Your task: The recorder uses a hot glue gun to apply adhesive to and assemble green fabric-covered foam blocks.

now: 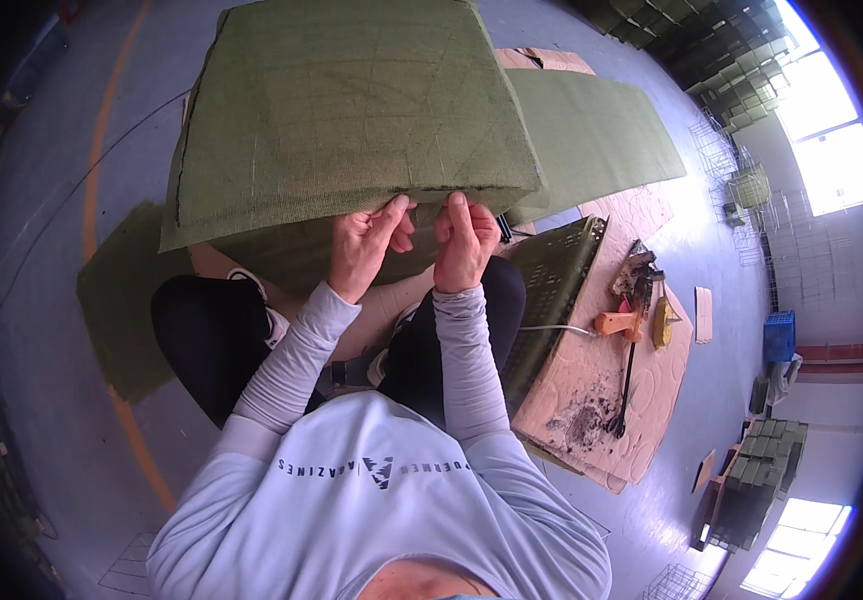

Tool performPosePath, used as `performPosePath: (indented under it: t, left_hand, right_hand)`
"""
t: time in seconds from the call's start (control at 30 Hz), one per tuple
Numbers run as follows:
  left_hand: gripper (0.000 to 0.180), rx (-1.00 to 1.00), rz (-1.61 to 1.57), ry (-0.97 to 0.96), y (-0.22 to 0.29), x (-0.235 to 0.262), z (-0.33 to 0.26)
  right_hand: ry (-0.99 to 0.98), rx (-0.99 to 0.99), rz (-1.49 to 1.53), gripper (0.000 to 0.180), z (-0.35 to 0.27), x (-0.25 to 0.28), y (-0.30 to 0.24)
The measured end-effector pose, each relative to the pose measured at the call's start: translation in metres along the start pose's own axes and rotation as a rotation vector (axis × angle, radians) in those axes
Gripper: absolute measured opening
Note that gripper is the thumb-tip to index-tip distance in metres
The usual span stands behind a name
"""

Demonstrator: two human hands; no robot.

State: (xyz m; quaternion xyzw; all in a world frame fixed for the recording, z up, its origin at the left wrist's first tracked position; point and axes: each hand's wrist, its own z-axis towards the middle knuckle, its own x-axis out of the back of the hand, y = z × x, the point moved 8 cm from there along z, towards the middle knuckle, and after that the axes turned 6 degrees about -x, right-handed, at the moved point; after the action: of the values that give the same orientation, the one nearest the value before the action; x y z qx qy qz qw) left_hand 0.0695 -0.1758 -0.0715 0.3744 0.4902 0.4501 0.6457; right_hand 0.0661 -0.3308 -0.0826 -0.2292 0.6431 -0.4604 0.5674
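Probably light, the green mesh panel (347, 110) spans the frame's upper centre; I note left hand (360, 252) and right hand (464, 248) pinching its lower hem (426, 191). I judge the weave soft; grip edges.

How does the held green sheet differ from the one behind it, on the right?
The held sheet is pinched by the left hand and right hand; the back sheet is touched by neither. The held sheet has dark marks along its left and near edges; the back sheet shows none clearly. The held sheet partly hides the back sheet. Both are green.
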Motion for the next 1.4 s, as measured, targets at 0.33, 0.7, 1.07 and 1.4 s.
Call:
performPosePath:
  t: [0.33,0.7,1.07,1.4]
  left_hand:
    - [0.03,0.029,-0.058,0.068,0.016,0.027,-0.004]
    - [0.027,-0.035,0.048,0.107,0.009,0.031,0.0]
    - [0.029,-0.02,0.009,0.146,0.029,0.056,-0.01]
    - [0.027,-0.087,0.055,0.19,0.013,0.059,-0.007]
  right_hand:
    - [-0.169,-0.276,0.056,0.021,-0.021,-0.049,0.037]
    - [-0.08,-0.165,0.077,0.022,-0.023,-0.062,0.03]
    - [-0.145,-0.226,-0.008,0.02,-0.033,-0.071,0.045]
    - [-0.116,-0.158,0.048,0.018,-0.03,-0.08,0.044]
